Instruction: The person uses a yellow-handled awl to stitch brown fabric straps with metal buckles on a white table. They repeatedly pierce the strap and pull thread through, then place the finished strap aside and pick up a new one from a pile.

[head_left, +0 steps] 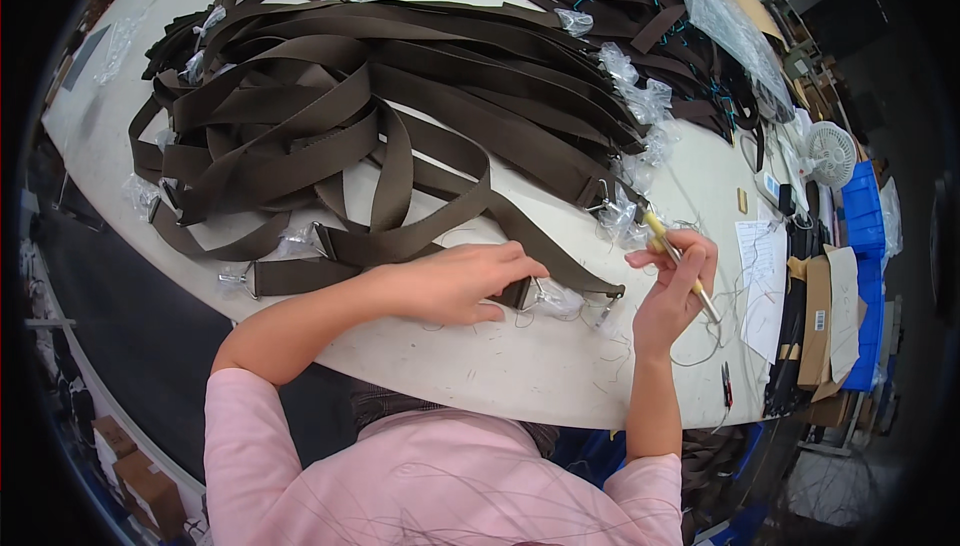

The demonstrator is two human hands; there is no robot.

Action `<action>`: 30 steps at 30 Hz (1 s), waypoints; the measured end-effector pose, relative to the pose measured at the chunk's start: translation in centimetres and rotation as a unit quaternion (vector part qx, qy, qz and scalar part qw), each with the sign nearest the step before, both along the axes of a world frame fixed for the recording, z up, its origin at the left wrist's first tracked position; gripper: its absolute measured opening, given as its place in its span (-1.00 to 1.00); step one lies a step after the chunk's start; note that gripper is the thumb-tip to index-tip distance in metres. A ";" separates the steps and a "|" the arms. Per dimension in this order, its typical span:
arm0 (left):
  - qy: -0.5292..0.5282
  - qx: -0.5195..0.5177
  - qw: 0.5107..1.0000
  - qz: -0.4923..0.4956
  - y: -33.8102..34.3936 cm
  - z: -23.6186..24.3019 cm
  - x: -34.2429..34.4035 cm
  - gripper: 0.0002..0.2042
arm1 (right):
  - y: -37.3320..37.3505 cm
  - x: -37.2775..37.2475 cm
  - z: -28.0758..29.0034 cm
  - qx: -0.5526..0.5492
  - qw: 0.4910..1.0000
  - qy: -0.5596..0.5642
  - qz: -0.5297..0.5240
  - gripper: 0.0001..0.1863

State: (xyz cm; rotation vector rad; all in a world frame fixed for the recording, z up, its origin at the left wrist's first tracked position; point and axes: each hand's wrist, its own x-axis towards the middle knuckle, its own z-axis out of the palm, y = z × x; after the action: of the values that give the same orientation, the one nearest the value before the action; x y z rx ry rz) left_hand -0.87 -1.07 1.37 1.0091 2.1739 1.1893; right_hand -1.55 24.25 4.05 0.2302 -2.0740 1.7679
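My left hand [465, 281] lies over the end of a dark brown webbing strap [290, 276], its fingers and thumb closed about the edge. Just past the fingertips is a metal buckle [535, 294] in clear plastic wrap. Raised to the right, my right hand [680, 281] grips a slim pen-like tool [655, 226] with a yellow tip end and a silver rear end. The tool's kind is not clear. Beside that hand another strap [560, 246] ends in a dark fitting near the table's front. A big looped pile of such straps [430, 56] spreads beyond both hands.
More dark strips with blue fittings [690, 56] lie at the far right. A small white fan [830, 154], a paper sheet [760, 266], blue bins [862, 216] and cardboard [825, 321] line the right side. Small snips [727, 384] rest near the table's front right edge.
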 end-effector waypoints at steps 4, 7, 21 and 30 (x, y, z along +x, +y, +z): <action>0.122 0.049 0.989 0.067 0.0 -1.3 1.6 -0.43 | 0.9 2.9 -1.1 0.223 0.968 -0.014 0.110 -0.81; 0.104 0.011 0.985 0.137 -0.6 -0.9 3.2 -0.48 | 0.7 3.3 -1.4 0.398 0.891 0.094 0.197 -0.79; 0.442 -0.142 0.878 0.114 0.4 -3.2 2.8 -0.57 | 0.2 1.7 -3.5 0.380 0.884 0.086 0.258 -0.68; 0.391 -0.107 0.901 0.157 0.5 -2.7 3.0 -0.55 | -0.1 2.6 -3.0 0.412 0.850 0.115 0.307 -0.74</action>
State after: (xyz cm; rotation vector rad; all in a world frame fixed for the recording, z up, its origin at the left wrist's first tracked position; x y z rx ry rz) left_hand 2.16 -0.60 -1.31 1.2041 3.1089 0.6784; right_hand 1.03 24.20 1.05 1.3997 -2.6037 0.8782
